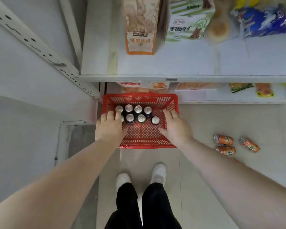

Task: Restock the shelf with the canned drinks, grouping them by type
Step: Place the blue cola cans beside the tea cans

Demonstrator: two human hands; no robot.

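Note:
A red plastic basket (139, 98) stands on the floor below the shelf. Several dark cans (137, 109) with silver tops stand upright in its far half. My left hand (110, 127) reaches over the basket's left wall, its fingers lying on the tops of the leftmost cans. Fingers spread, my right hand (176, 125) rests against the inside of the right wall, beside one can (155, 120). Three orange cans (224, 140) lie on their sides on the floor to the right.
A white shelf board (188, 66) above the basket carries snack bags at its back, with bare surface in front. A lower shelf (221, 96) holds more packets. A perforated upright (40, 47) runs along the left. My shoes (158, 173) stand just behind the basket.

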